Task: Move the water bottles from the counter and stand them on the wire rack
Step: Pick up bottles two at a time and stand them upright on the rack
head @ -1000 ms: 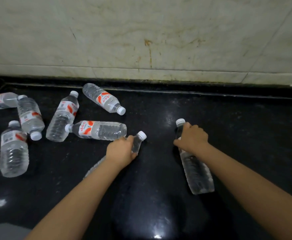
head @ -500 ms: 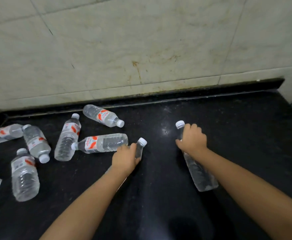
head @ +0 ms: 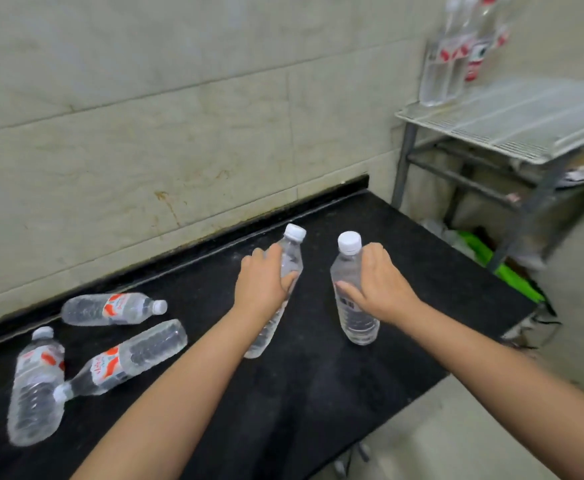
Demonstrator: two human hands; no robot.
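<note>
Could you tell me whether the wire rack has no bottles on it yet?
No, several upright bottles already stand at the back corner of the wire rack.

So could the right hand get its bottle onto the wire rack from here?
Probably yes. The right hand holds its bottle lifted, and the wire rack shows bare shelf in front of the standing bottles, with nothing between.

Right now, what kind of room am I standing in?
Probably a kitchen or a small back storeroom. A black stone counter runs along a stained tiled wall, plastic water bottles lie scattered on it, and a white wire rack on a metal frame beside it already holds upright bottles.
</note>
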